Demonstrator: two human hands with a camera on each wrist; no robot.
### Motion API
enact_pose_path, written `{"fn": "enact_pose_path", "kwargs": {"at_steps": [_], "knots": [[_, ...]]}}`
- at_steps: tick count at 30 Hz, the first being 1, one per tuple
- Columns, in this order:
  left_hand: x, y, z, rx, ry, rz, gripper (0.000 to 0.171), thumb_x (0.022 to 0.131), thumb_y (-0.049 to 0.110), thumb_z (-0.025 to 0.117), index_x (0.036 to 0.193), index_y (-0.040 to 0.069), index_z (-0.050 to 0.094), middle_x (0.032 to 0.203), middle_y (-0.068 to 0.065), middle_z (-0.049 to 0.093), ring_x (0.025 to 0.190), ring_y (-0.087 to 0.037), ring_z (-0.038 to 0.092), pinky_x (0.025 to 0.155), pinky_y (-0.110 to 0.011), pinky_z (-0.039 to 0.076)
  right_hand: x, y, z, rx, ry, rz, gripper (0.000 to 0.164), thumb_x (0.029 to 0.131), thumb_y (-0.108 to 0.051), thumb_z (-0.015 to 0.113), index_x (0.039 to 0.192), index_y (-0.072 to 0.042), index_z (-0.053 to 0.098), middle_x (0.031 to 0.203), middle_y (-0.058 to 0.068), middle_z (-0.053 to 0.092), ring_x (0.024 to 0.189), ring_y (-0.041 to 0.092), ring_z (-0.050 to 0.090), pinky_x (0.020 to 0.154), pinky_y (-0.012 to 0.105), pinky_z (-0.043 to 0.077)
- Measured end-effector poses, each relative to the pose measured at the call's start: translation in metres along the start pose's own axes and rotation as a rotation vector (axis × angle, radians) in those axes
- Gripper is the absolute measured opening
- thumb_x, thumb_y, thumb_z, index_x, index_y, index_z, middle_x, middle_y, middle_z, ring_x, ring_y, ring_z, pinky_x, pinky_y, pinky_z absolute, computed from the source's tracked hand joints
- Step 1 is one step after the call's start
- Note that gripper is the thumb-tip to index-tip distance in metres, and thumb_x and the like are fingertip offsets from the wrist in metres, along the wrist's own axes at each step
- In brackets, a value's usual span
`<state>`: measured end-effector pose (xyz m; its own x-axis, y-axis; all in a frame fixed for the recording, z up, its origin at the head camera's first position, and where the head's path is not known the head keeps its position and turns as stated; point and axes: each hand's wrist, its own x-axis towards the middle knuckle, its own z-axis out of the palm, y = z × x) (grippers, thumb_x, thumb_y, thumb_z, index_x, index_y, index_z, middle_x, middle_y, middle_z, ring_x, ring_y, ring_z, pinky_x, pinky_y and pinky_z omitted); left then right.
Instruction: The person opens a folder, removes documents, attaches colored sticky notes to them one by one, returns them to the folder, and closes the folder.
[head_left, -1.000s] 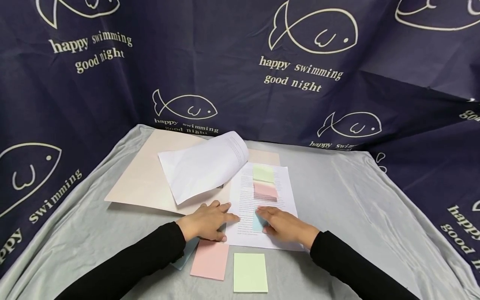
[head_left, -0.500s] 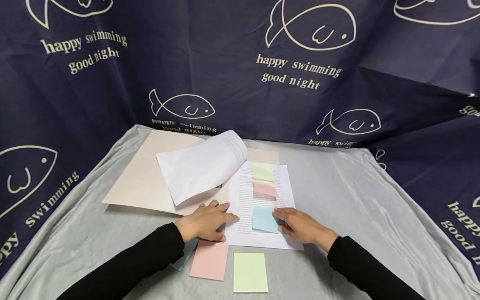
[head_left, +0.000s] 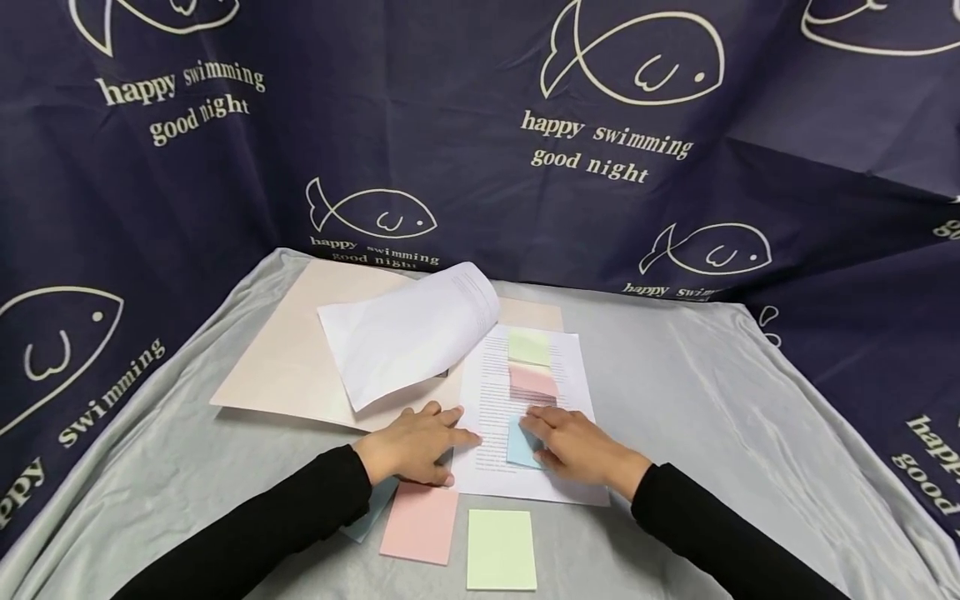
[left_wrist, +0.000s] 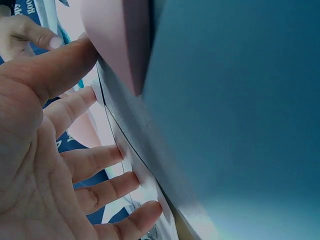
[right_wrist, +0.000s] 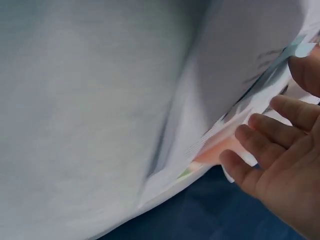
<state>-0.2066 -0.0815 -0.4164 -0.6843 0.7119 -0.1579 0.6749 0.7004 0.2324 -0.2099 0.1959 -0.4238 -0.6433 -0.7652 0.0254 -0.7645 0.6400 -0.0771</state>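
A blue sticky note (head_left: 522, 447) lies low on the printed sheet (head_left: 491, 400). My right hand (head_left: 583, 446) rests over the note's right part, fingers extended across it and partly hiding it. In the right wrist view, the thumb (right_wrist: 307, 72) is at the note's edge. My left hand (head_left: 416, 443) lies spread at the sheet's left edge, its fingertips on the paper and the folder. Farther up the sheet sit a pink sticky note (head_left: 532, 383) and a green sticky note (head_left: 528, 346). Near the left thumb is a pink sticky pad (head_left: 420, 522).
A green sticky pad (head_left: 502, 550) lies at the front, and a blue sticky pad (head_left: 369, 518) is partly under the left forearm. Behind, a pale pink folder (head_left: 288, 342) lies beneath a curled-over white page (head_left: 405, 337). A dark fish-print curtain (head_left: 480, 150) hangs behind the table.
My right hand slid right across the blue note, uncovering it, then came back left over it. The left hand has stayed in place.
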Motion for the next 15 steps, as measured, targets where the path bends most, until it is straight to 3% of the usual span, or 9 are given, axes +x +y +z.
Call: {"fn": "enact_pose_path", "kwargs": {"at_steps": [7,15], "knots": [[0.003,0.002,0.000,0.017,-0.014,-0.002,0.060,0.076,0.037,0.075,0.131,0.029,0.055,0.140,-0.015,0.040,0.112,-0.027,0.041,0.080,-0.049,0.041,0.016,-0.011,0.004,-0.045,-0.094,-0.045,0.048,0.090,-0.017,0.062,0.131,0.004,0.049,0.135,0.019,0.046,0.123,0.031,0.043,0.094,0.045,0.039],[0.002,0.002,0.000,0.027,-0.020,-0.015,0.059,0.077,0.037,0.074,0.132,0.029,0.054,0.141,-0.015,0.038,0.115,-0.029,0.041,0.082,-0.052,0.041,0.012,-0.009,0.003,-0.043,-0.106,-0.016,0.047,0.090,-0.017,0.060,0.131,0.005,0.049,0.136,0.017,0.046,0.124,0.030,0.043,0.093,0.046,0.039]]}}
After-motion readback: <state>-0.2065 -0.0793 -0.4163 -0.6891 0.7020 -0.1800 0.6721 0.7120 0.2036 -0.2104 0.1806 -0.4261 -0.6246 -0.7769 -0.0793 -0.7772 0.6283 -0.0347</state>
